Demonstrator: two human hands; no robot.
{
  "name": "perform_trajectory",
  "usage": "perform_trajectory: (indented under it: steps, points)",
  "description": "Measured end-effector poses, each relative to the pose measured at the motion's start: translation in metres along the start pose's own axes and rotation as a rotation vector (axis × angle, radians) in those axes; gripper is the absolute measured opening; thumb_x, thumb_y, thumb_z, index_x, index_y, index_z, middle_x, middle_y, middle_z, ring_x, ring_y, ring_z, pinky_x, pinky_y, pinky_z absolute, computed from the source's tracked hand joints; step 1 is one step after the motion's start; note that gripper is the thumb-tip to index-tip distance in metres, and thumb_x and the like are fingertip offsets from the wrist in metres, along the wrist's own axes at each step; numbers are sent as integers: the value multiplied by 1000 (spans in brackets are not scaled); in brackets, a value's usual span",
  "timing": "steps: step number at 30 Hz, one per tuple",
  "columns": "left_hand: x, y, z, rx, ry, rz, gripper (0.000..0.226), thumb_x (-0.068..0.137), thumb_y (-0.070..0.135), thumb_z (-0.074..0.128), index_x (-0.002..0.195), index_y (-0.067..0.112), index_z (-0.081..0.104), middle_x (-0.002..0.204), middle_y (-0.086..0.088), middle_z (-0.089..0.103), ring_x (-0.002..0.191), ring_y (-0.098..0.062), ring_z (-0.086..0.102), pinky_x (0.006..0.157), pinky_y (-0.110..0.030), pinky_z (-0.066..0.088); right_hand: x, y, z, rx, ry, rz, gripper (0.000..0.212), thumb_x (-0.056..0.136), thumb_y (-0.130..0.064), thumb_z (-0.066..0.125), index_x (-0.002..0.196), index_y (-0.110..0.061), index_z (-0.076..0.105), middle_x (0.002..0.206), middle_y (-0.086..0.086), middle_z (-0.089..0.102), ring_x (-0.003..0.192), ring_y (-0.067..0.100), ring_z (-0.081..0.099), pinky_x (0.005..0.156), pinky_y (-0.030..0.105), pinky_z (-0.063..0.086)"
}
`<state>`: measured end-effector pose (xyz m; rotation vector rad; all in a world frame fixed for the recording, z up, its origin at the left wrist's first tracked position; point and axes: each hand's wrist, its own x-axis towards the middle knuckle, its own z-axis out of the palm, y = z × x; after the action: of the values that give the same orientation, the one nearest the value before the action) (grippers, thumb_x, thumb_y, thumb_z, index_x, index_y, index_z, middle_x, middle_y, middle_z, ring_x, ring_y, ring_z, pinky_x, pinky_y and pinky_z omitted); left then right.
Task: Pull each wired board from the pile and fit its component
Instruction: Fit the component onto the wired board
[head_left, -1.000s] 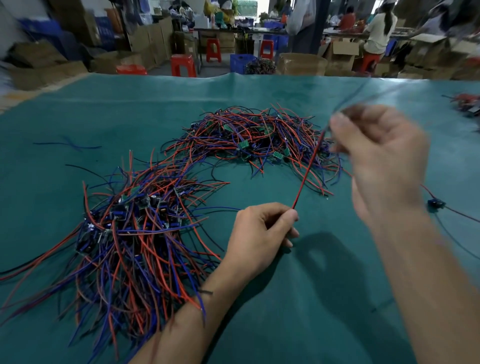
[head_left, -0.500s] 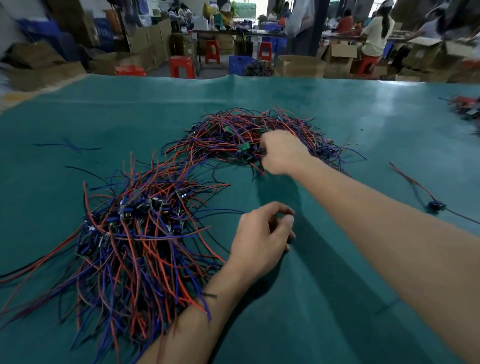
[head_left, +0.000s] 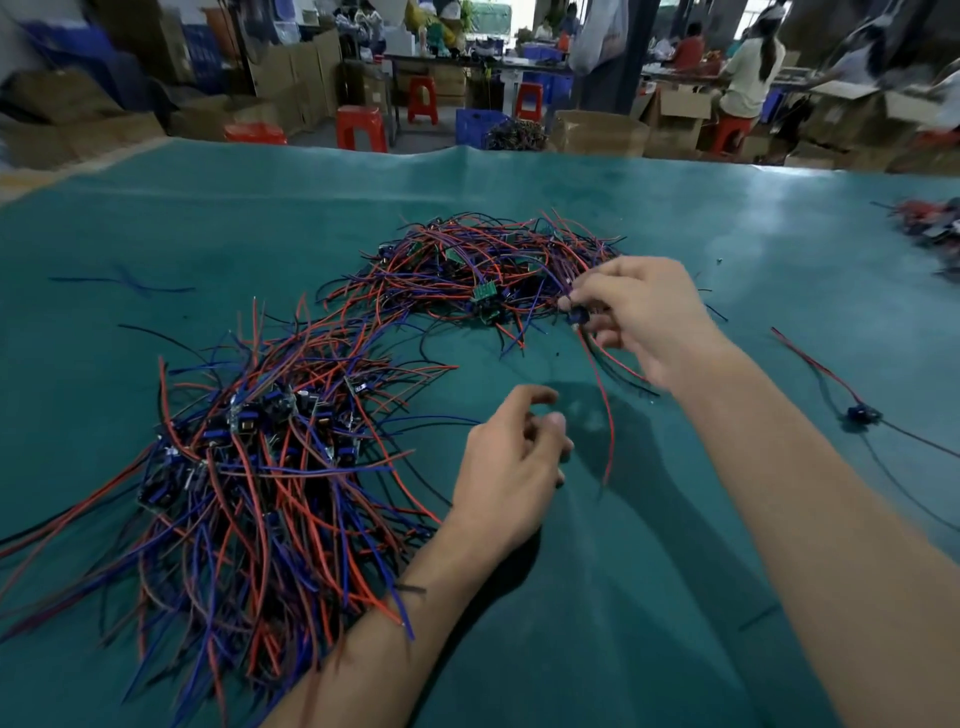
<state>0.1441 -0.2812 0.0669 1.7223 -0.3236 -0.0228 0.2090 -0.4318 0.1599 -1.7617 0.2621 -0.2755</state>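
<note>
Two tangles of red, blue and black wires lie on the green table cover: a far pile with small green boards in it, and a near-left pile with dark components on its boards. My right hand is raised at the far pile's right edge, pinching a small dark wired board; its red wire hangs down toward me. My left hand hovers over the cloth below it, fingers loosely curled, thumb and forefinger near each other; whether they hold a tiny part is unclear.
A single wired board lies alone at the right, its red and black leads spread out. Another heap of wires sits at the far right edge. A loose blue wire lies far left. Beyond the table are red stools, cardboard boxes and seated people.
My right hand let go of the earlier red-wired board, which now lies at the right. It reached into the far pile and has drawn back toward me holding another board. My left hand barely moved.
</note>
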Motion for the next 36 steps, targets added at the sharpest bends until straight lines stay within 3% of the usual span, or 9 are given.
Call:
perform_trajectory:
  steps: [4,8,10,12,14,18,22,27,36]
  points:
    - [-1,1,0,-59,43,-16,32,101,49,38,104,26,60,82,0,73,63,-19,68,54,-33,41,-48,4,-14,440,-131,166,15,89,-1,60,89,-12,71,87,7,78,50,9,58,42,17,41]
    - [-1,3,-4,-125,-53,-56,71,90,74,31,85,14,69,71,-13,73,58,-28,67,52,-31,46,-80,31,2,464,-123,245,14,91,1,63,93,-12,70,80,2,76,52,8,61,45,18,47]
    - [-2,4,-3,-103,-75,-51,56,93,63,45,82,14,69,68,-11,73,53,-23,64,54,-33,53,-85,41,9,474,-35,241,15,90,3,65,88,-11,69,77,3,73,54,10,62,47,19,50]
    - [-2,4,-2,-90,-65,-44,29,99,36,57,85,13,67,67,-6,72,52,-21,62,54,-32,52,-85,45,12,415,55,163,16,89,5,67,86,-11,68,77,5,70,59,12,62,51,21,52]
    - [-1,5,-2,-108,-49,-47,18,102,18,57,88,10,65,64,-3,69,50,-19,58,52,-29,49,-83,48,11,435,77,136,13,88,5,68,88,-8,68,75,4,68,62,12,63,54,22,53]
    - [-1,4,-3,-93,-11,-41,24,103,12,54,81,16,62,58,2,61,48,-17,52,50,-34,50,-80,49,8,551,-97,198,1,80,-4,75,79,-4,74,82,10,69,65,14,63,57,20,55]
    - [-1,1,-4,-1,-25,13,24,102,15,55,79,14,62,54,5,57,49,-18,49,51,-41,51,-77,51,-1,487,-192,213,12,65,-15,80,74,-8,79,85,10,72,64,13,65,56,20,55]
    - [-1,0,-2,52,-71,34,24,102,15,55,79,12,63,48,9,53,43,-9,43,50,-30,44,-63,59,-14,128,134,-74,12,85,-9,79,74,-12,75,63,2,62,57,10,53,52,21,48]
    - [-5,4,-1,119,-140,22,24,103,14,51,82,17,63,52,6,58,44,-9,49,50,-25,42,-44,66,-54,330,707,-84,23,94,-11,69,74,-19,65,65,0,56,47,4,49,50,19,47]
